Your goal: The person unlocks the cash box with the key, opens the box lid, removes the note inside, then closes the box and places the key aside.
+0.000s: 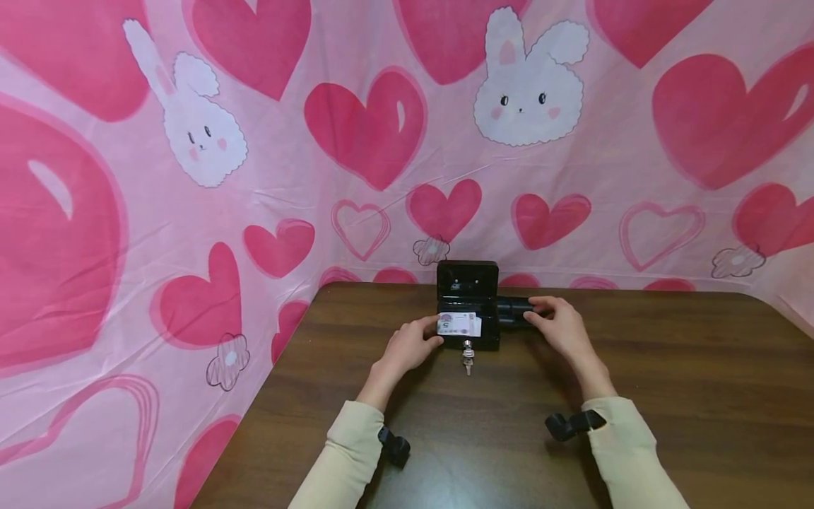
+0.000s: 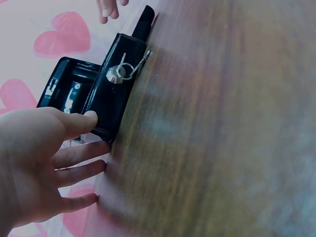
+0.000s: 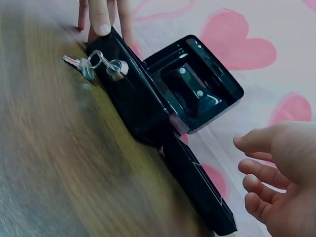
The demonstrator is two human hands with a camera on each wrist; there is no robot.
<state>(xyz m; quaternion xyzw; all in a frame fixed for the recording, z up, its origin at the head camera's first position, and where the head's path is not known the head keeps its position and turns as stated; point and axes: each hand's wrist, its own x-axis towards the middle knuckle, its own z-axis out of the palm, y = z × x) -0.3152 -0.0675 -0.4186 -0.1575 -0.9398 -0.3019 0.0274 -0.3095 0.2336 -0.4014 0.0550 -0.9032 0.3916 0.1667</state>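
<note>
A small black metal cash box [image 1: 488, 341] stands on the table with its lid [image 1: 467, 283] raised. Banknotes [image 1: 456, 324] lie inside it. From the lock at its front hangs a ring of keys [image 1: 468, 362]. My left hand [image 1: 408, 348] touches the box's left end, thumb on the front corner and fingers fairly straight along the side. Against the box's right side lies a long black tray-like piece [image 2: 143, 24]. Just beyond that piece is my right hand [image 3: 289, 173], its fingers loosely bent; the right wrist view shows a gap between them.
The brown wooden table [image 1: 668, 382] reaches toward me and to both sides. Behind it hangs a pink cloth [image 1: 280, 162] printed with hearts and rabbits, close to the box's raised lid. Black wrist cameras [image 1: 396, 447] sit at both sleeves.
</note>
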